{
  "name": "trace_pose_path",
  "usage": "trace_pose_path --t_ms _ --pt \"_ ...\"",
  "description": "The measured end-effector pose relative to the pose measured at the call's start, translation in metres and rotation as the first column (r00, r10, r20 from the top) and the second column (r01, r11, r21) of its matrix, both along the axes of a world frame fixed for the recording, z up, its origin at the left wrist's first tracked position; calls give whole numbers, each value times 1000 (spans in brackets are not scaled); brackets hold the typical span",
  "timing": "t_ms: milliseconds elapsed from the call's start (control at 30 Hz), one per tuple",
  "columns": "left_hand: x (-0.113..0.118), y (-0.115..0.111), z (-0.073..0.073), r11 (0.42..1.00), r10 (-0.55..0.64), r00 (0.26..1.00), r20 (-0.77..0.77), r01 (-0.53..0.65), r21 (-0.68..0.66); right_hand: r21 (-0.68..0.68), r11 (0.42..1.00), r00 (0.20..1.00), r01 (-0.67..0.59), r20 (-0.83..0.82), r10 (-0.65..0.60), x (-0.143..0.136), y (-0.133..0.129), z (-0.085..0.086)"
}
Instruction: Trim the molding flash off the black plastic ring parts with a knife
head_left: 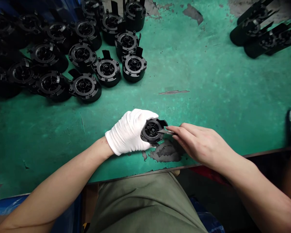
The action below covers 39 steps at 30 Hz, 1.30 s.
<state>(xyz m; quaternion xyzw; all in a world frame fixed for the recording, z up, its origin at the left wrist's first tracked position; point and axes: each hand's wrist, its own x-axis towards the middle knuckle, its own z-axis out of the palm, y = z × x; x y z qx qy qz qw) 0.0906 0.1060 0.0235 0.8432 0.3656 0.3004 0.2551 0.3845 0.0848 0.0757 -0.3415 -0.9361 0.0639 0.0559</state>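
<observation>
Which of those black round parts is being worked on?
The black part in the gloved left hand, with a metal tool at its face; the others stand unheld.

Two gloves (129, 131), one metal tool (166, 131) and about twenty black housings (152, 130) show.

Premises consistent with a workshop or factory assembly station: worn green worktop (208, 81), surface peeling; identical black round housings (107, 69) massed at far left, more at far right.
</observation>
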Motion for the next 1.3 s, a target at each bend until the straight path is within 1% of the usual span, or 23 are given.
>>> trace_pose_path --t_ms 67,200,400,533,767,933,1067,1300 --pt "0 0 0 1000 5 1000 -10 -5 1 21 999 999 -50 6 50 1 8 -4" --pt "1 0 1 1000 3 1000 -10 -3 15 56 995 996 -80 -21 81 2 17 -7" --pt "1 2 3 1000 2 1000 -13 -2 -1 75 990 992 -120 -25 122 1 20 -4" --pt "2 3 5 1000 0 1000 -1 0 -15 105 989 994 -107 -1 108 0 19 -1" --pt "4 4 7 1000 1 1000 9 -1 -17 48 995 996 -84 -9 84 1 20 -2" --pt "2 3 7 999 1 1000 -9 -2 -34 40 993 994 -108 -31 109 2 26 -4" --pt "2 2 7 1000 1 1000 17 -1 -19 34 989 989 -142 -37 143 3 30 -3" --pt "2 1 6 1000 -1 1000 27 1 -7 8 988 988 -152 -29 153 1 35 0"
